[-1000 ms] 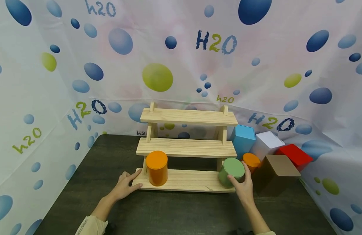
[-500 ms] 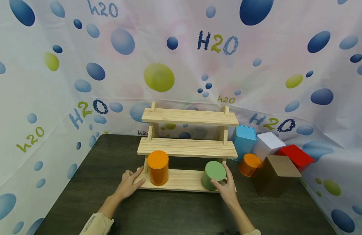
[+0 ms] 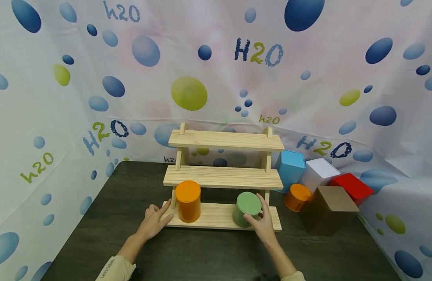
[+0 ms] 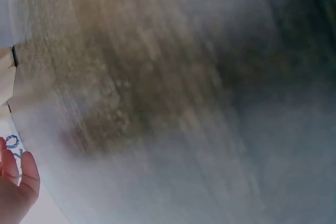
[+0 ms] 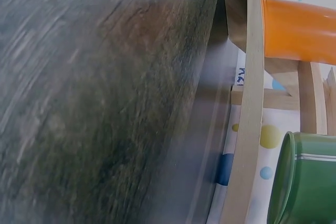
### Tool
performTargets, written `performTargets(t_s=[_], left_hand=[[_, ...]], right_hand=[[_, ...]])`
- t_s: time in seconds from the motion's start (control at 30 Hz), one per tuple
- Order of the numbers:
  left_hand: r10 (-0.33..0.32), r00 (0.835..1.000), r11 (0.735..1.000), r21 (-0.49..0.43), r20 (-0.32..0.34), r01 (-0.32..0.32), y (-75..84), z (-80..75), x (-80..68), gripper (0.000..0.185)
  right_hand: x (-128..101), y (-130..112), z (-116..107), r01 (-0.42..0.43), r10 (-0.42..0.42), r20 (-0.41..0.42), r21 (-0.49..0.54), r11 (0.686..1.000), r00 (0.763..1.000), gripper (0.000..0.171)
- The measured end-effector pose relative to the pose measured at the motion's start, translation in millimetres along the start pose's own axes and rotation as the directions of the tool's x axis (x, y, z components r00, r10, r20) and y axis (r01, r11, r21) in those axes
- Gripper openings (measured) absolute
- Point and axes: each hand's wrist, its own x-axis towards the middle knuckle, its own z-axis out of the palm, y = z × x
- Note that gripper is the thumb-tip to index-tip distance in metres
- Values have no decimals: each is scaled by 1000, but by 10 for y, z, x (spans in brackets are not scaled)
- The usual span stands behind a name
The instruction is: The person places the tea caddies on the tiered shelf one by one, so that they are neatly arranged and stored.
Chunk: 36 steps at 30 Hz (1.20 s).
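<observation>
green cylinder point(image 3: 245, 214): glossy, flat-topped, upright | right fingers point(image 3: 264, 203): pinching it | left fingers point(image 3: 164, 208): spread at wooden shelf point(image 3: 219, 177)

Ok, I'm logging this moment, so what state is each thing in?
Wooden shelf, standing upright
Green cylinder, gripped, raised slightly above the bottom tier
Large orange cylinder, standing on that tier
Small orange cylinder, on the table, untouched
Blue box, standing, untouched
White box, partly hidden, untouched
Red box, partly hidden, untouched
Brown box, standing, untouched
Left hand, fingers extended by the shelf
Right hand, gripping the green cylinder
</observation>
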Motion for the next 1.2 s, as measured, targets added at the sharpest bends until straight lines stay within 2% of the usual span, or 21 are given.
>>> performTargets(t_s=[0.4, 0.67, 1.2], left_hand=[[50, 999, 998, 26, -7, -50, 55, -70, -71, 59], [17, 999, 1000, -2, 29, -17, 53, -99, -131, 60], [28, 999, 998, -65, 38, -25, 9, -70, -119, 62]], right_hand=[[14, -26, 118, 31, -32, 22, 38, 999, 999, 79], [38, -40, 235, 34, -39, 71, 60, 998, 997, 81], [67, -42, 402, 29, -35, 120, 50, 998, 992, 85]])
